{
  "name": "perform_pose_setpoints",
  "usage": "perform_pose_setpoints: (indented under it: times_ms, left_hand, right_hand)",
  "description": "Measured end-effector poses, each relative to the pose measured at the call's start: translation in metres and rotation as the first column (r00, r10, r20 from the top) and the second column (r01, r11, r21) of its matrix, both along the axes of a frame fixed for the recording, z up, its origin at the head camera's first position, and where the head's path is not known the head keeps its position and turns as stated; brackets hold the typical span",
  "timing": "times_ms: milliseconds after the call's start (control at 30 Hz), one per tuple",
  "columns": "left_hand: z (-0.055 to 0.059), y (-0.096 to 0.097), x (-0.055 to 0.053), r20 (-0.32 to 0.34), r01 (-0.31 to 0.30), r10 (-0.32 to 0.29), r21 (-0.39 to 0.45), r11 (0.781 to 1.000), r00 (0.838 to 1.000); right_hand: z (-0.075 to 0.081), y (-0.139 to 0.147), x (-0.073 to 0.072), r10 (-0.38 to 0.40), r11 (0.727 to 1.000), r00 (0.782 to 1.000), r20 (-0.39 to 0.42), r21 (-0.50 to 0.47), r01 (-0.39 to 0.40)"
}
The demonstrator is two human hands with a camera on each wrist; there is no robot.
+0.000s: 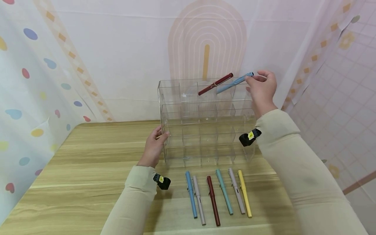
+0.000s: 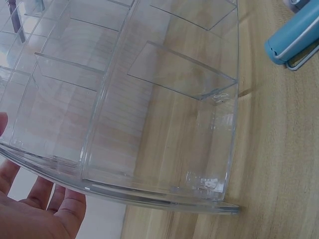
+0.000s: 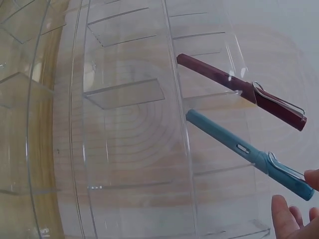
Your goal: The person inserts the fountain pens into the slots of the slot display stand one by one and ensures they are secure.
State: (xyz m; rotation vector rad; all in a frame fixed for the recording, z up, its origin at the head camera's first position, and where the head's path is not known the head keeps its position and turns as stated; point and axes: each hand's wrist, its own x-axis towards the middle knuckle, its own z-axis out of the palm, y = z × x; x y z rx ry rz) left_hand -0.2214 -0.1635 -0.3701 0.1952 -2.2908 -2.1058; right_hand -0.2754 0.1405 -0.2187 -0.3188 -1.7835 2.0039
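Observation:
A clear acrylic rack (image 1: 208,124) with several tiers of divided compartments stands upright on the table. My left hand (image 1: 154,145) holds its left side panel, thumb at the front and fingers (image 2: 40,196) outside. My right hand (image 1: 263,89) is at the rack's top right, pinching the capped end of a light blue pen (image 1: 235,82). That pen leans in a top-tier compartment, its clip end raised toward the right. Beside it, a dark red pen (image 1: 215,84) leans at a similar tilt; in the right wrist view this red pen (image 3: 239,89) is apart from my fingers.
Several capped pens lie in front of the rack: a blue pen (image 1: 191,194), two grey pens (image 1: 199,199), a dark red pen (image 1: 213,200), a teal pen (image 1: 224,192) and a yellow pen (image 1: 245,193). A patterned cloth (image 1: 132,58) hangs behind the wooden table (image 1: 88,169).

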Motion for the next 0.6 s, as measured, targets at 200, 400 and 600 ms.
perform_pose_setpoints:
  times_ms: [200,400,600]
  left_hand:
    - [0.001,0.000,0.001,0.000,0.000,0.000,0.004,1.000,1.000]
    - [0.001,-0.002,0.001,-0.005,0.001,-0.001,0.002,1.000,1.000]
    - [0.000,-0.003,0.001,-0.010,0.000,0.000,-0.005,1.000,1.000]
  right_hand:
    - [-0.003,0.010,0.011,0.023,1.000,1.000,-0.021,0.000,-0.023]
    - [-0.012,0.018,0.023,0.032,0.999,0.999,-0.026,0.043,-0.031]
    - [-0.024,0.025,0.036,0.094,0.994,0.994,-0.048,0.061,-0.091]
